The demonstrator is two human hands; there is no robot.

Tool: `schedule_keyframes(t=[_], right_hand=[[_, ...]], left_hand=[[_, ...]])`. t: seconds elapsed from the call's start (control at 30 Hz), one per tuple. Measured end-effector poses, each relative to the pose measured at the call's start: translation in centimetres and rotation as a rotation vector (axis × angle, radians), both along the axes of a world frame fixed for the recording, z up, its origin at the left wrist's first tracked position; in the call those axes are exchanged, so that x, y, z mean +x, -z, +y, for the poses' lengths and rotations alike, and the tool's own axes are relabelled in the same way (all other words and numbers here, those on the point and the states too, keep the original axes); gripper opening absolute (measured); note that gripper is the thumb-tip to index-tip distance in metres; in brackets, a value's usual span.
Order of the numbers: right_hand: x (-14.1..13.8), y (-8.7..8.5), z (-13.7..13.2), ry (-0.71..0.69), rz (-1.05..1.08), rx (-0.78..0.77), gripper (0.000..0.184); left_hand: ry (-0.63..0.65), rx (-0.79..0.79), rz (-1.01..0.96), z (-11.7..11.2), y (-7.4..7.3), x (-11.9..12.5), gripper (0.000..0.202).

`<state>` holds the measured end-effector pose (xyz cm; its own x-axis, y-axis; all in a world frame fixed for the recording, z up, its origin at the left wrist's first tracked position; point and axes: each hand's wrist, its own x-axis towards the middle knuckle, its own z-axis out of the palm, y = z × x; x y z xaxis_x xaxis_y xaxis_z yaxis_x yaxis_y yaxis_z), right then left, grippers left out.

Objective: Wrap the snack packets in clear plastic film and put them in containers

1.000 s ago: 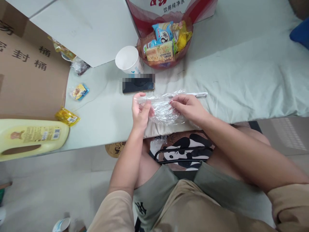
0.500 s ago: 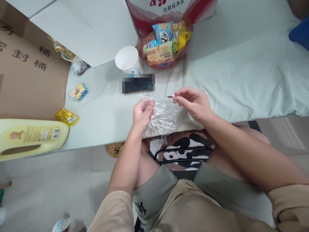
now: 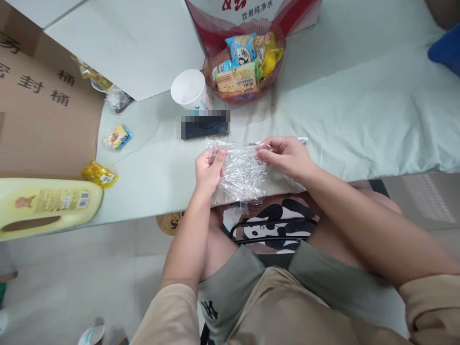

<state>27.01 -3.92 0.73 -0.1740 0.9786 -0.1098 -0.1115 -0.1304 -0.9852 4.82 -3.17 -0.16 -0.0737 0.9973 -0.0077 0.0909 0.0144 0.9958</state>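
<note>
A crumpled sheet of clear plastic wrap (image 3: 241, 171) is stretched between my two hands at the near edge of the pale green cloth-covered table (image 3: 359, 110). My left hand (image 3: 208, 165) pinches its left edge with closed fingers. My right hand (image 3: 285, 154) pinches the right top edge; a thin white stick-like thing (image 3: 302, 140) pokes out past its fingers, and I cannot tell what it is.
Behind the wrap lie a dark phone (image 3: 204, 128), a white paper cup (image 3: 189, 89) and a red basket of snack packets (image 3: 244, 62). Small snack packets (image 3: 118, 136) and a cardboard box (image 3: 43, 110) sit left, with a yellow jug (image 3: 46, 206) near the edge. A panda-print stool (image 3: 273, 225) shows below.
My right hand lifted up and then came back down to the wrap's top right edge. My left hand closed tighter on the left edge, and the wrap is spread wider.
</note>
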Motion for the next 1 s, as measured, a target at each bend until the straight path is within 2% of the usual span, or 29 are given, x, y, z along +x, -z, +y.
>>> schedule_keyframes(t=[0.07,0.23,0.33,0.43,0.5,0.8,1.0], right_hand=[[0.1,-0.3,0.1,0.042,-0.040,0.003,0.024],[0.9,-0.5,0.6,0.262,0.015,-0.009,0.013],[1.0,-0.3,0.5,0.240,0.014,0.028,0.005],[0.8,-0.3,0.2,0.166,-0.010,0.077,0.011],[0.7,-0.3,0.2,0.141,-0.031,0.100,0.009],[0.7,-0.2,0.4,0.203,-0.030,0.091,0.007],[0.4,0.0,0.5,0.221,-0.038,0.074,0.009]], left_hand=[[0.003,-0.014,0.003,0.0,0.1,-0.1,0.055],[-0.026,0.018,-0.004,0.1,0.0,-0.4,0.055],[-0.048,0.026,-0.017,0.1,-0.1,-0.4,0.055],[-0.041,0.008,-0.037,0.1,-0.1,-0.3,0.055],[-0.036,-0.001,-0.046,0.1,-0.1,-0.3,0.055],[-0.018,-0.008,-0.059,0.2,0.0,-0.2,0.054],[-0.098,0.069,-0.064,0.3,0.1,0.0,0.054]])
